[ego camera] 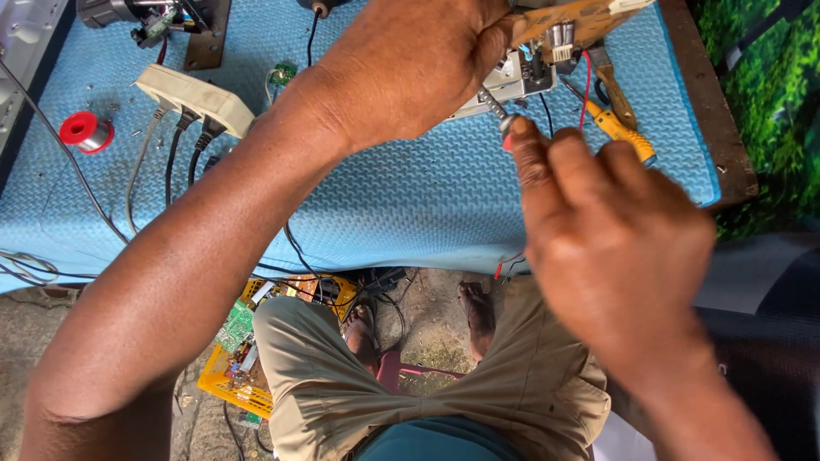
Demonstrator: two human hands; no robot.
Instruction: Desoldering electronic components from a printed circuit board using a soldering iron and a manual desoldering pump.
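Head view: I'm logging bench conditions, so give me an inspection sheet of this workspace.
Surface: blue textured mat on a bench.
Job's things: brown circuit board held by the left hand; a screwdriver in the right hand, tip at the grey unit.
Clutter: solder spool, yellow-handled tool, loose green board.
Grippers: both hands closed on their things.
Cables: black leads plugged into white power strip; red wire beside the board.
Surroundings: yellow crate of boards on the floor.

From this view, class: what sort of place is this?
Probably a small electronics repair bench: a solder spool and power strip lie on the blue mat, and the left hand holds a circuit board.
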